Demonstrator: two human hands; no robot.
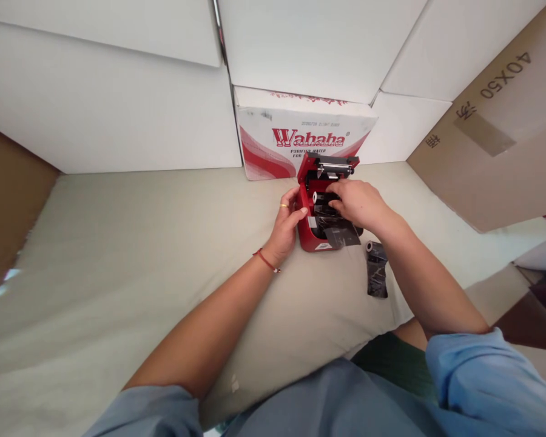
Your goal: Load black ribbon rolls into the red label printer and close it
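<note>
A red label printer [304, 233] stands on the cloth-covered surface with its lid [334, 164] raised. My left hand [287, 226] grips the printer's left side, thumb on the rim and fingers behind it. Inside lies a black ribbon roll [319, 198] with a pale core end, and my right hand [357, 203] pinches it near its right end. A dark sheet of ribbon film [343, 233] hangs out over the printer's front. Right of the printer, a second black ribbon roll [377, 270] lies on the cloth with some film unwound.
Behind the printer stands a white and red Wahaha carton [309, 130]. White boxes [145, 115] are stacked along the back. A large brown cardboard box [495, 152] leans at the right, and another brown surface [9, 200] edges the left. A pale green cloth [141, 243] covers the surface.
</note>
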